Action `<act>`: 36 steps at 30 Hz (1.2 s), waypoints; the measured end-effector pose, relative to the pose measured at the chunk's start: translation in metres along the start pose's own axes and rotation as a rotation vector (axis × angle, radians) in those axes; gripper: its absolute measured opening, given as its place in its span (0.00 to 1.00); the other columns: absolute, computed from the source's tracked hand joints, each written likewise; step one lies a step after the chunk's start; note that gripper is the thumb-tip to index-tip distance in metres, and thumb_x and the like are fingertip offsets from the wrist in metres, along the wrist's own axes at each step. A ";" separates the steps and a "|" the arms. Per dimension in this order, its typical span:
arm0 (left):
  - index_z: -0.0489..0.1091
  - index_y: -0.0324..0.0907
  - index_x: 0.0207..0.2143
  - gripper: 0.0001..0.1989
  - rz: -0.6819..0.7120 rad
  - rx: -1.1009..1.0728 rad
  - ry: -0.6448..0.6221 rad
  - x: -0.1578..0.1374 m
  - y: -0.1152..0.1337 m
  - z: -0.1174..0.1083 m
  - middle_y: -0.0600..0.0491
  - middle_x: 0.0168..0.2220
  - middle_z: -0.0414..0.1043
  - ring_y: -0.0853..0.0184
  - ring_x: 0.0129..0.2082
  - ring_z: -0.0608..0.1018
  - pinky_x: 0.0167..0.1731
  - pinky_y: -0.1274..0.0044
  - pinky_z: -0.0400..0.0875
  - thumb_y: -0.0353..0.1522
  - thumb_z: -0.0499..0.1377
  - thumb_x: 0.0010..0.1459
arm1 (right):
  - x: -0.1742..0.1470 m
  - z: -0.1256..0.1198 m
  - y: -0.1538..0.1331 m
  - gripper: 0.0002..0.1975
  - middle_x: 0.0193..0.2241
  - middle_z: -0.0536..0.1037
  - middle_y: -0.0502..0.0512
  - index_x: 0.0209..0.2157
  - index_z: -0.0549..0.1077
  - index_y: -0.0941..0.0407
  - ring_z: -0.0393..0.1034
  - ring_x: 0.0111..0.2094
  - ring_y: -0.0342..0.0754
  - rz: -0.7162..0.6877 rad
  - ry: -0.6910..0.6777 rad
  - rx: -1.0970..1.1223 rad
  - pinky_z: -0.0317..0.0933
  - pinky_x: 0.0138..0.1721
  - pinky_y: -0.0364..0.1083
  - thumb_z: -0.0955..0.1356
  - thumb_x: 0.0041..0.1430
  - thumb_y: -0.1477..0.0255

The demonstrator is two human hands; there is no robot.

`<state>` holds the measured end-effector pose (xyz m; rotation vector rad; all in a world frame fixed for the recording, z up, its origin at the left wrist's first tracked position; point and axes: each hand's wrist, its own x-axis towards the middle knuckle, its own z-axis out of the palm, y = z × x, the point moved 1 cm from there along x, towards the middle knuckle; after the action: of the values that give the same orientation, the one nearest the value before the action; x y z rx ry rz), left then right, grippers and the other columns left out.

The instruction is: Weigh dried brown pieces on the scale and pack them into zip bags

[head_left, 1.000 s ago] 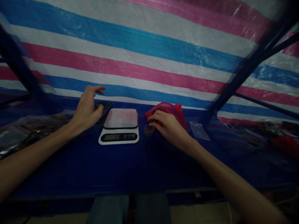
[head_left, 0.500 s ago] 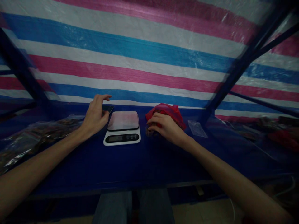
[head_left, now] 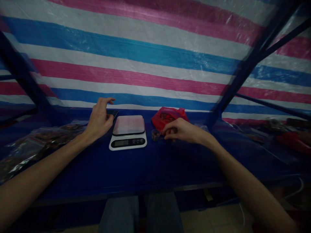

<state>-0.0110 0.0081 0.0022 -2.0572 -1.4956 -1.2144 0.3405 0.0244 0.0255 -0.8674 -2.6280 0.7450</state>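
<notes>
My left hand point(head_left: 99, 119) hovers by the left side of a white kitchen scale point(head_left: 128, 144), thumb and forefinger apart. Partly behind that thumb lies a dark flat object point(head_left: 112, 113), its kind unclear. Right of the scale, a small clear cup point(head_left: 155, 135) stands on the blue tabletop, with something dark inside. My right hand point(head_left: 176, 130) is closed right beside the cup's rim, fingertips pinched together; whatever is between them is hidden. Behind this hand sits an open red plastic bag point(head_left: 157, 120) with small brownish pieces in it.
Clear zip bags filled with brown pieces point(head_left: 46, 139) lie at the left. A flat clear bag point(head_left: 202, 127) is partly covered by my right wrist. Blue metal posts point(head_left: 230, 82) and a striped plastic sheet point(head_left: 136, 77) border the blue tabletop point(head_left: 126, 171).
My right hand has drawn back from over the red bag and cup to the cup's right side, leaving both more visible. My left hand has stayed put.
</notes>
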 end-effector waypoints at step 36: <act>0.62 0.40 0.58 0.30 -0.013 0.095 0.035 -0.002 -0.007 -0.002 0.41 0.52 0.67 0.50 0.55 0.71 0.54 0.58 0.67 0.21 0.52 0.51 | 0.023 0.034 0.000 0.13 0.23 0.78 0.50 0.36 0.77 0.57 0.72 0.22 0.44 -0.023 0.294 0.364 0.63 0.24 0.42 0.74 0.57 0.61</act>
<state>-0.0184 0.0081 0.0005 -1.9583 -1.5227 -1.1555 0.3082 0.0253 -0.0006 -0.7711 -2.1537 0.9683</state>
